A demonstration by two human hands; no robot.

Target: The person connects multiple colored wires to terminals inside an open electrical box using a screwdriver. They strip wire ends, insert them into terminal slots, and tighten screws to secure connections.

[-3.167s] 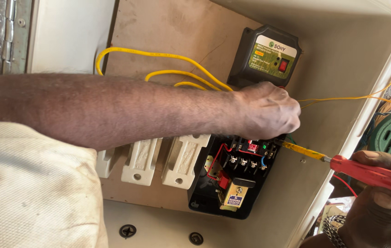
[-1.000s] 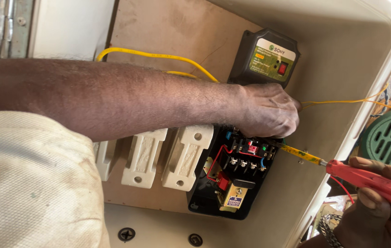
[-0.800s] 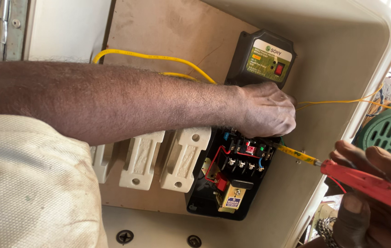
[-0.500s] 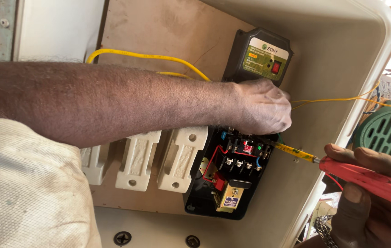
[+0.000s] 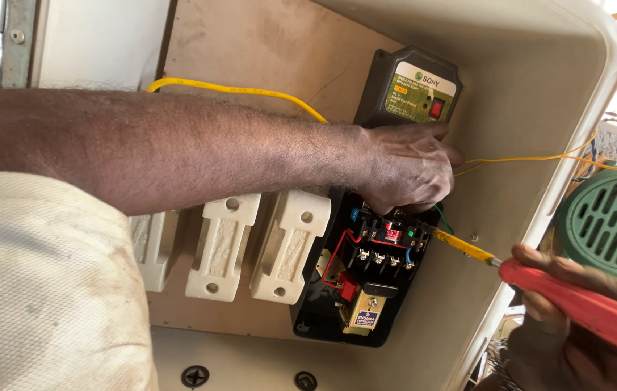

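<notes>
Cream enclosure walls surround a wooden backboard carrying three white fuse holders along its lower edge. Beside them sits the black contactor, near the enclosure's right wall. Left hand curls over its top terminals, fingertips hidden. Right hand grips a red-handled screwdriver, its yellow shaft touching the contactor's upper right terminal, just below the left fingers.

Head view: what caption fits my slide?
Left hand holds wires at black starter; right hand drives red screwdriver into it.
</notes>
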